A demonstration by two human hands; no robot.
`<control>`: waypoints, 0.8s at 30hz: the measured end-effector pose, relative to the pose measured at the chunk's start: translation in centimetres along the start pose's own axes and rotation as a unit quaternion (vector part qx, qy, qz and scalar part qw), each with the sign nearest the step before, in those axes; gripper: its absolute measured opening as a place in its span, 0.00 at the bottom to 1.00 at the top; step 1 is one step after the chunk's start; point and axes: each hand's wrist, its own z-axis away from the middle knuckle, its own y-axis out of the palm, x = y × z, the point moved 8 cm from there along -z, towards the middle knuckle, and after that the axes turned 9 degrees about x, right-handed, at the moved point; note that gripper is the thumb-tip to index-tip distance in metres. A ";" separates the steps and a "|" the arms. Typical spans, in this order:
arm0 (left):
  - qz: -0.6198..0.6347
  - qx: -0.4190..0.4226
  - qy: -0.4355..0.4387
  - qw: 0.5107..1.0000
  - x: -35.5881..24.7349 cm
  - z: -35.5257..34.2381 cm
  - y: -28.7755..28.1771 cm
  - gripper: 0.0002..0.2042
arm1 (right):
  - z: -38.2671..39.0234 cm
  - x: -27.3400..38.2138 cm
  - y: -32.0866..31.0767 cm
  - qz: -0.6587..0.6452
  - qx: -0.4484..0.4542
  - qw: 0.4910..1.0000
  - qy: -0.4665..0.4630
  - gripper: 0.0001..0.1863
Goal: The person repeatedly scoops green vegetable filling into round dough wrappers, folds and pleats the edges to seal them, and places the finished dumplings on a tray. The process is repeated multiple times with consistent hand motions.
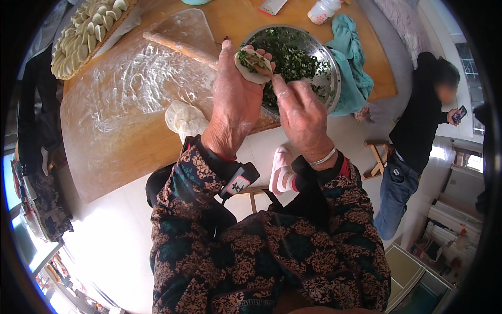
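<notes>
A round dumpling wrapper (244,72) lies in my left hand (233,97), which is cupped around it over the table's near edge. Chopped green filling (250,58) sits on the wrapper. My right hand (306,118) pinches a small brownish wooden spreader (261,68), and its tip touches the filling. Just beyond both hands stands a steel bowl (338,78) of chopped greens (293,52), partly hidden by my fingers. To the left of my left wrist rests a pale lump of dough (185,120).
A floured translucent mat (104,131) covers the table's left part, with a rolling pin (180,49) across it. Rows of shaped dumplings (86,36) fill a tray at far left. Right of the bowl lie a teal cloth (348,60) and a white jar (321,11). A person (418,115) holding a phone is at right.
</notes>
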 end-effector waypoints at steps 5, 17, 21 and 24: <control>-0.010 -0.007 0.007 1.000 -1.0 0.0 -0.2 0.26 | 0.1 0.9 0.8 0.004 0.018 0.999 -0.033 0.23; -0.011 0.023 -0.009 1.000 -1.0 0.3 -0.3 0.32 | -1.1 -0.5 -1.3 -0.102 -0.041 0.994 0.002 0.23; -0.015 0.027 -0.007 1.000 -1.3 0.4 0.0 0.34 | -1.0 -0.7 -0.8 -0.103 -0.024 0.994 -0.005 0.24; -0.010 0.026 -0.005 1.000 -1.6 0.6 -0.1 0.34 | -0.7 -0.7 -0.3 -0.095 -0.012 0.995 -0.018 0.24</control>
